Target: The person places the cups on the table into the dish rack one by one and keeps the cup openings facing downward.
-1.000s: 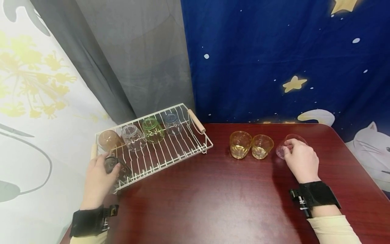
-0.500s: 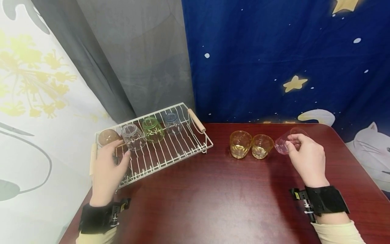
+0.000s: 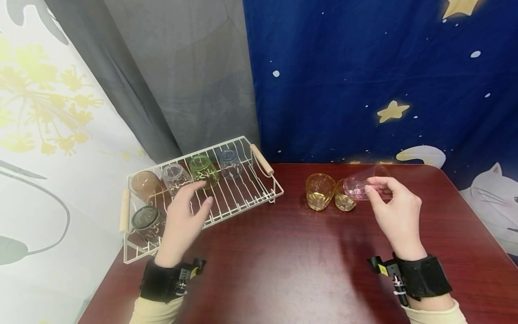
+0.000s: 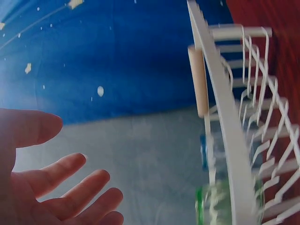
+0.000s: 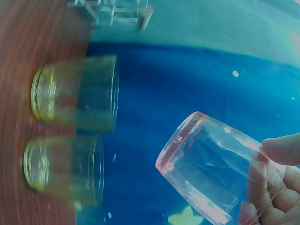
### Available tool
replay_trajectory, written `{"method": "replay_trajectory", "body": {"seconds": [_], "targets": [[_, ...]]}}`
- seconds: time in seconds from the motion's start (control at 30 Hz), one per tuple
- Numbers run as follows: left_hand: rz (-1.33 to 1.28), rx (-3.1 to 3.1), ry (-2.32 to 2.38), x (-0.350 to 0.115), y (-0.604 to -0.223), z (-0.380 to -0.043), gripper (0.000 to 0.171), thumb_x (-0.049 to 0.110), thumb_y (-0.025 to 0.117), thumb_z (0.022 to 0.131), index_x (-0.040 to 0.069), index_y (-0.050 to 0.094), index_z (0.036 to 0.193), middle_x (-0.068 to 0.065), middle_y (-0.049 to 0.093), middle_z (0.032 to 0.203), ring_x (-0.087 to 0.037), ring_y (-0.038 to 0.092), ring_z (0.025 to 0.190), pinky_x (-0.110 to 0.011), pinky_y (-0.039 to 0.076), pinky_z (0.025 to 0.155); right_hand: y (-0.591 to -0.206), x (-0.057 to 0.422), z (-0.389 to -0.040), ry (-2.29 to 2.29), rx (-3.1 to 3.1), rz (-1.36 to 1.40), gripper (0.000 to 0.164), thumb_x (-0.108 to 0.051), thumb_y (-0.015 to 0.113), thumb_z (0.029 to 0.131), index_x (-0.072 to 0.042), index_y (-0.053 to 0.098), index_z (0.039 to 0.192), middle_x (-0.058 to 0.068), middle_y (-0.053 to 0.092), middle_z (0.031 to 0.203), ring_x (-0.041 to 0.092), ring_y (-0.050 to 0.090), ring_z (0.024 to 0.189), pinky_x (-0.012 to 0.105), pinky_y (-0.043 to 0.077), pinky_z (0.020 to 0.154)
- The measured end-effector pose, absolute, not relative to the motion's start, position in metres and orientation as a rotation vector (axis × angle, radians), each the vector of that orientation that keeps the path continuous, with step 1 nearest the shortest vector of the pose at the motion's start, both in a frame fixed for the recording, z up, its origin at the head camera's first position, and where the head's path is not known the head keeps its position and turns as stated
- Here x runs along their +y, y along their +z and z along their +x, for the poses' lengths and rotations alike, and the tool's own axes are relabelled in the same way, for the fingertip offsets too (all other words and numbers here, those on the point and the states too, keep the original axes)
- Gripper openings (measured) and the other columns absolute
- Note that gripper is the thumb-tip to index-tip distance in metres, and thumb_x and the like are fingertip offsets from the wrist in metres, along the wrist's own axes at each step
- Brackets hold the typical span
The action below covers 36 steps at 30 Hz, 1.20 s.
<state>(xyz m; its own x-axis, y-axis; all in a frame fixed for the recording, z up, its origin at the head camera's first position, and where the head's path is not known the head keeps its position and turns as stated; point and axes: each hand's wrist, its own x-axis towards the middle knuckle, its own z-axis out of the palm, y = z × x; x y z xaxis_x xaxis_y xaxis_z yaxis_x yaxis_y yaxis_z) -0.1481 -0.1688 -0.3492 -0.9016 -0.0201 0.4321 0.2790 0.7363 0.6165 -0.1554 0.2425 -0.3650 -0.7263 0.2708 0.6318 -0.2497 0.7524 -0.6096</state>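
My right hand (image 3: 398, 213) pinches a clear pink glass (image 3: 357, 188) near its rim, tilted and raised off the table. In the right wrist view the pink glass (image 5: 201, 164) shows its faceted sides. Two yellow glasses, one larger (image 3: 319, 193) and one smaller (image 3: 344, 203), stand upright just left of it; the pink one partly covers the smaller. My left hand (image 3: 184, 225) hovers over the front of the white wire rack (image 3: 238, 208), thumb and fingers apart and holding nothing. Near it, a dark grey glass (image 3: 147, 222) sits upside down at the rack's left front corner.
Along the rack's back row stand an amber glass (image 3: 145, 184), a clear glass (image 3: 175, 176), a green glass (image 3: 203, 170) and a blue glass (image 3: 229, 163), all upside down. Wooden handles (image 3: 261, 158) are on the rack's ends. A blue curtain (image 3: 344, 81) hangs behind the table.
My left hand has let go of the dark grey glass and moved right. My right hand has lifted the pink glass off the table, tilted it and brought it left, towards the yellow glasses.
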Motion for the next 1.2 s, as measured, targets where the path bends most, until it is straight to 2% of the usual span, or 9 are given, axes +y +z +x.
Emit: {"method": "replay_trajectory", "body": {"seconds": [0.1,0.23,0.33,0.47,0.6,0.7,0.9,1.03,1.2], "targets": [[-0.222,-2.545,-1.038,-0.155,-0.350,-0.149,0.044,0.019,0.065,0.092,0.009,0.057,0.133,-0.013,0.057,0.138,-0.031,0.051,0.131,-0.050,0.038,0.112,-0.368,0.232,-0.154,0.956,-2.174,-0.017,0.017,-0.007,0.073,0.085,-0.004,0.073,0.102,0.014,0.073,0.085,-0.024,0.043,0.074,0.003,0.032,0.064],[-0.253,-2.566,-1.102,-0.137,-0.352,-0.151,0.045,0.023,0.065,0.092,0.013,0.057,0.134,-0.010,0.057,0.139,-0.028,0.051,0.132,-0.049,0.039,0.112,-0.373,0.218,-0.152,1.073,-2.142,-0.020,0.016,-0.006,0.073,0.085,-0.005,0.073,0.101,-0.018,0.067,0.080,-0.019,0.049,0.072,0.005,0.037,0.063],[-0.295,-2.557,-1.149,-0.124,-0.354,-0.153,0.045,0.023,0.065,0.092,0.012,0.057,0.134,-0.009,0.058,0.137,-0.027,0.053,0.130,-0.049,0.040,0.112,-0.377,0.205,-0.151,1.175,-2.134,-0.032,0.016,-0.007,0.073,0.086,-0.006,0.073,0.102,-0.029,0.060,0.081,-0.016,0.053,0.073,0.005,0.040,0.064],[-0.356,-2.549,-1.203,-0.106,-0.360,-0.152,0.045,0.022,0.066,0.091,0.011,0.057,0.134,-0.009,0.060,0.135,-0.026,0.055,0.128,-0.048,0.043,0.110,-0.380,0.189,-0.147,1.339,-2.110,-0.027,0.016,-0.005,0.072,0.086,-0.005,0.072,0.102,-0.021,0.064,0.083,-0.011,0.056,0.073,0.006,0.043,0.064],[-0.386,-2.582,-1.226,-0.092,-0.366,-0.151,0.047,0.024,0.065,0.092,0.011,0.055,0.136,-0.008,0.059,0.136,-0.025,0.054,0.129,-0.046,0.043,0.110,-0.381,0.178,-0.145,1.559,-2.023,-0.001,0.014,-0.001,0.069,0.088,0.002,0.069,0.102,-0.023,0.063,0.082,-0.007,0.058,0.074,0.007,0.046,0.066],[-0.396,-2.603,-1.249,-0.083,-0.370,-0.153,0.050,0.025,0.065,0.092,0.011,0.052,0.138,-0.008,0.058,0.138,-0.024,0.052,0.131,-0.046,0.043,0.110,-0.382,0.172,-0.144,1.737,-1.925,0.007,0.013,0.002,0.066,0.089,0.004,0.067,0.102,-0.017,0.065,0.084,-0.003,0.060,0.077,0.009,0.048,0.068],[-0.444,-2.602,-1.388,-0.070,-0.375,-0.159,0.051,0.023,0.064,0.093,0.010,0.049,0.140,-0.009,0.056,0.141,-0.024,0.053,0.131,-0.044,0.045,0.109,-0.387,0.162,-0.140,2.047,-1.732,0.009,0.016,0.007,0.061,0.091,-0.005,0.066,0.100,-0.007,0.067,0.093,0.004,0.061,0.086,0.013,0.051,0.075],[-0.509,-2.586,-1.516,-0.062,-0.378,-0.161,0.053,0.021,0.063,0.094,0.010,0.047,0.142,-0.012,0.056,0.140,-0.025,0.055,0.130,-0.044,0.047,0.107,-0.392,0.153,-0.137,2.210,-1.616,-0.018,0.022,0.011,0.057,0.091,-0.009,0.065,0.097,-0.005,0.067,0.094,0.004,0.062,0.087,0.015,0.052,0.077],[-0.612,-2.589,-1.578,-0.054,-0.381,-0.163,0.058,0.025,0.064,0.094,0.012,0.042,0.147,-0.010,0.054,0.143,-0.026,0.053,0.131,-0.046,0.046,0.107,-0.397,0.142,-0.132,2.296,-1.564,-0.002,0.025,0.012,0.055,0.092,-0.011,0.064,0.095,-0.006,0.065,0.093,0.004,0.061,0.087,0.015,0.051,0.078]]}}
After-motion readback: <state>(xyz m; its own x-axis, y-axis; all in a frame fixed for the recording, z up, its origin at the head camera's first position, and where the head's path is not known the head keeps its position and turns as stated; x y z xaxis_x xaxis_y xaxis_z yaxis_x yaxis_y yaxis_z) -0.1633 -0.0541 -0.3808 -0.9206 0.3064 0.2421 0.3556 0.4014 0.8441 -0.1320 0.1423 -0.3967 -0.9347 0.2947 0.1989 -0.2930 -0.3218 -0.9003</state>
